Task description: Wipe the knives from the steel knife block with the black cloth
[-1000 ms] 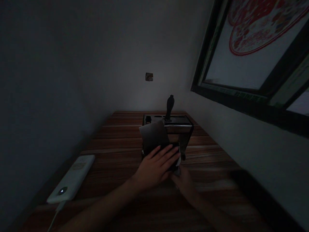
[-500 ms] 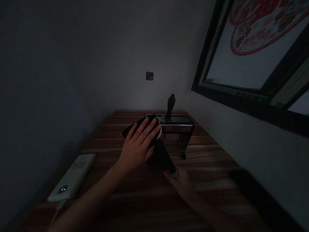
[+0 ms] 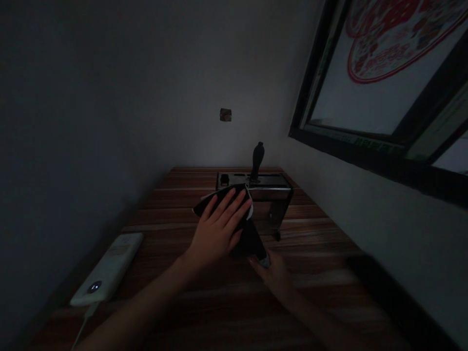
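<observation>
The room is very dark. My left hand [image 3: 219, 229] lies with fingers stretched flat on a dark sheet [image 3: 248, 241] that has a pale underside, pressing its upper part against the front of a metal machine [image 3: 272, 192]. My right hand [image 3: 274, 273] pinches the sheet's lower corner near the table. The machine stands at the far end of the wooden table [image 3: 183, 214] and carries a black upright handle [image 3: 257, 161] on top.
A white power bank [image 3: 109, 268] with a small lit button and a cable lies at the table's left edge. A wall closes the right side, with a dark-framed picture [image 3: 383, 73] hanging on it. A small square object [image 3: 225, 114] is fixed to the back wall.
A second ago my left hand pressed the sheet low in front of the machine. It then rose with the sheet's upper edge toward the machine top and has since come slightly right and down.
</observation>
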A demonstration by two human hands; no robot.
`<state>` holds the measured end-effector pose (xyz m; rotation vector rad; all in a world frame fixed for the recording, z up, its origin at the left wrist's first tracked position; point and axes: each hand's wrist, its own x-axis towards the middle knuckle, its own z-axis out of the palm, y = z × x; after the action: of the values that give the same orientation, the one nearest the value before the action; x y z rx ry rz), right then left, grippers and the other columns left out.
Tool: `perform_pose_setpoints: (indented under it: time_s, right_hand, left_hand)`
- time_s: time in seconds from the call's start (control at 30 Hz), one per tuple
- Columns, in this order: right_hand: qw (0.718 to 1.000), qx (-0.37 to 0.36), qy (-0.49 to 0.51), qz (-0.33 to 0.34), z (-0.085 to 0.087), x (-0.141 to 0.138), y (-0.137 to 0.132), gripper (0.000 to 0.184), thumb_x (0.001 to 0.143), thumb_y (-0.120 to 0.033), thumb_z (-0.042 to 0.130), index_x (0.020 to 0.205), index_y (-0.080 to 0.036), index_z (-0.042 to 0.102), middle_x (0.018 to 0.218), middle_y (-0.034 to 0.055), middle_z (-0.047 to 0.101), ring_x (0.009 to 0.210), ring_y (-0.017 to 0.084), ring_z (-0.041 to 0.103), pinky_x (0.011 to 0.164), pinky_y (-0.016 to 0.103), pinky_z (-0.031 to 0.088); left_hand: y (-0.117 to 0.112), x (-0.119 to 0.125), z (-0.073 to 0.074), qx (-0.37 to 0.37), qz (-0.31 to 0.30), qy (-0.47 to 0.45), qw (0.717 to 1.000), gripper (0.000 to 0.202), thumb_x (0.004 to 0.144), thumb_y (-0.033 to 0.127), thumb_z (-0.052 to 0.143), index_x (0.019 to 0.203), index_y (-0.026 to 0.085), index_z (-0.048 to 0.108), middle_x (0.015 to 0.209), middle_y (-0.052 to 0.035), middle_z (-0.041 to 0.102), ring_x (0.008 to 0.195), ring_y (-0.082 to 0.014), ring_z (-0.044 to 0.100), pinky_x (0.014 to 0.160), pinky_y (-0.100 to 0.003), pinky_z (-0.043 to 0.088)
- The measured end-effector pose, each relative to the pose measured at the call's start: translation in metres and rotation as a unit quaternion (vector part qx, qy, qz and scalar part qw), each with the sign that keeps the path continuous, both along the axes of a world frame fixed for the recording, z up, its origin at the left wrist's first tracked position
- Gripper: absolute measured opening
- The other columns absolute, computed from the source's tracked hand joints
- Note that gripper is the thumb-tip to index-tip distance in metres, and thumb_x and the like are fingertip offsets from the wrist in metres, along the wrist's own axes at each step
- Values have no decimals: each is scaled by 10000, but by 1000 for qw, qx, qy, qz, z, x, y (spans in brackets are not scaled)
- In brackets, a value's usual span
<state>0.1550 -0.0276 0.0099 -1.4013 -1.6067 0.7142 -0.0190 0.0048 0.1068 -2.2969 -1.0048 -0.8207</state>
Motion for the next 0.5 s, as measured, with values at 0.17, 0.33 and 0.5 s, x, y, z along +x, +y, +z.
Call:
perform_pose_setpoints:
  time_s: [0.17, 0.33, 0.5]
  right_hand:
    - [999, -1, 41, -4, -3, 2, 2, 238, 716, -354, 538, 776, -137, 617, 640, 44, 644, 597, 183, 605, 541, 255, 486]
    - [995, 37, 94, -25, -28, 11, 4, 255, 666, -276, 543, 875, -153, 621, 855, 113, 690, 798, 247, 650, 699, 339, 527]
    - [991, 59, 109, -45, -33, 15, 1, 344, 646, -311, 545, 943, -149, 610, 958, 163, 676, 889, 276, 641, 763, 379, 524]
  left_hand:
    - [-7, 15, -25, -43, -49, 65, 996, 566, 853, 352, 417, 1375, 208, 254, 1453, 1, 218, 1344, -191, 142, 1095, -379, 36]
    - [-22, 29, -57, -73, -117, 121, 983, 595, 855, 388, 404, 1384, 195, 213, 1461, 2, 192, 1347, -161, 119, 1090, -357, 74]
    - [-31, 34, -69, -109, -154, 143, 972, 626, 845, 373, 419, 1390, 170, 188, 1468, -24, 167, 1349, -163, 109, 1083, -355, 107]
